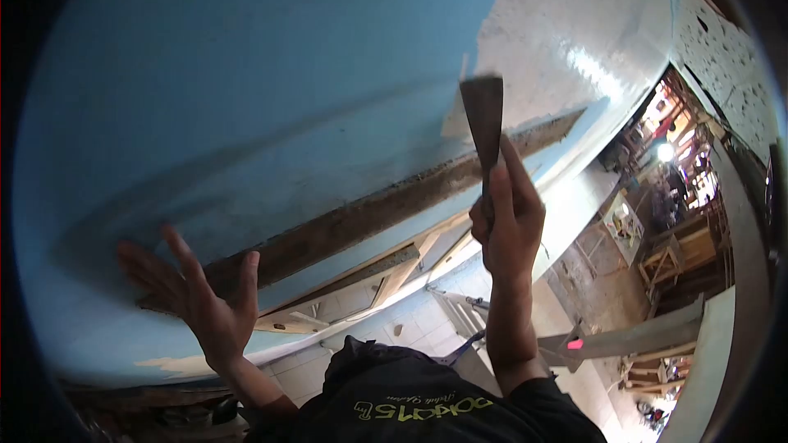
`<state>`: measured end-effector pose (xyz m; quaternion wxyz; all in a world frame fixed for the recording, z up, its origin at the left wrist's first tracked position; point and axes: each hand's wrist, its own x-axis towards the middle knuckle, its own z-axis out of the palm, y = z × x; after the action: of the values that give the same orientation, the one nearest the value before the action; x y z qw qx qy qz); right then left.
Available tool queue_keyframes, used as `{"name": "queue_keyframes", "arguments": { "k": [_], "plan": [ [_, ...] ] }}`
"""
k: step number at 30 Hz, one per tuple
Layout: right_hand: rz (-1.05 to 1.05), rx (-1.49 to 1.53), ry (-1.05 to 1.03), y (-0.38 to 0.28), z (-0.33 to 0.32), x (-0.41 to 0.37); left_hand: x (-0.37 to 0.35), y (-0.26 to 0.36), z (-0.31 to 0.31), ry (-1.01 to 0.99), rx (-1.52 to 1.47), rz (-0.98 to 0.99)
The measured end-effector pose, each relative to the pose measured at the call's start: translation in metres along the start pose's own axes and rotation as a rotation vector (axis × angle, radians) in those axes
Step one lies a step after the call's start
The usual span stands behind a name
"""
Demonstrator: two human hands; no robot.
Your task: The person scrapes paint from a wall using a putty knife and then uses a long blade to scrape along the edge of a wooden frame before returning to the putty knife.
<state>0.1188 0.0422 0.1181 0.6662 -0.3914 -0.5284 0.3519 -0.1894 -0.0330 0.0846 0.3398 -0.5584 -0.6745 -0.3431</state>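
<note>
My right hand (510, 217) is wrapped round the handle of a putty knife (483, 111), blade pointing up. The blade's wide edge is right at the border between the blue paint and a pale bare patch (558, 25) on the wall. My left hand (201, 299) has its fingers spread, close against the blue wall (271, 41) at the lower left. It overlaps the near end of a long brown strip (353, 226) that slants up across the wall, passing behind the putty knife. Nothing shows in the left hand.
Below the strip is a light wooden frame (394, 275). Pale floor tiles (410, 328) lie far below, beside a metal rail (455, 312). To the right, a lower area holds a work table (624, 230) and wooden pieces (661, 267). A grey beam (632, 340) crosses there.
</note>
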Motion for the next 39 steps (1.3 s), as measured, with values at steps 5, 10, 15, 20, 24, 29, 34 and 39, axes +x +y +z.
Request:
{"name": "queue_keyframes", "arguments": {
  "k": [5,10,15,20,24,29,34,39],
  "plan": [
    [-0.016,-0.024,0.009,-0.012,0.007,0.009,0.002,0.002,-0.001,0.011,-0.006,0.001],
    [-0.078,-0.018,0.030,-0.023,0.014,0.014,0.000,0.002,-0.001,0.012,-0.018,0.000],
    [-0.052,0.035,-0.048,-0.004,0.004,0.010,-0.002,0.004,-0.003,-0.010,0.028,-0.019],
    [-0.290,-0.233,-0.026,-0.028,0.014,0.029,0.001,0.002,-0.003,-0.001,-0.013,0.014],
    [-0.391,-0.442,-0.114,-0.005,0.010,0.022,-0.001,-0.002,-0.001,-0.001,-0.006,0.019],
    [-0.422,-0.589,-0.074,-0.033,0.025,0.038,0.000,0.001,-0.002,-0.011,0.026,0.003],
    [-0.436,-0.683,-0.107,-0.013,0.014,0.026,0.000,-0.001,-0.001,0.015,0.018,0.034],
    [-0.455,-0.715,-0.068,0.019,0.006,0.019,0.002,0.004,-0.001,0.048,-0.007,0.033]
  ]
}}
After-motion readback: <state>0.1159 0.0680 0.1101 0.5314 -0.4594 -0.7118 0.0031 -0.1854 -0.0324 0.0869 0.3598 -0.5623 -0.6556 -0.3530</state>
